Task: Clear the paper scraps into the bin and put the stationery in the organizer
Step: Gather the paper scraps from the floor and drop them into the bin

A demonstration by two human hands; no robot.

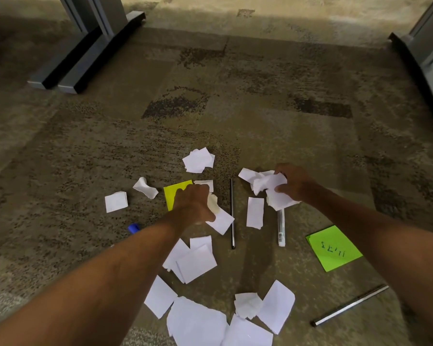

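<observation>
Several white paper scraps point(196, 259) lie scattered on the carpet. My left hand point(193, 203) is closed on a white scrap point(220, 221), partly covering a yellow sticky note point(171, 193). My right hand point(294, 182) grips a crumpled bunch of white scraps point(270, 187). Between the hands lies a thin black pen point(232, 213). A white marker point(281, 228) lies just below the right hand. A green sticky note point(334, 248) with writing sits at the right, and a dark pen point(350, 305) lies at the lower right. A blue cap point(133, 228) shows beside my left forearm.
Grey table feet point(68, 71) stand at the upper left on the carpet. Another dark furniture base point(420, 71) runs along the right edge. No bin or organizer is in view.
</observation>
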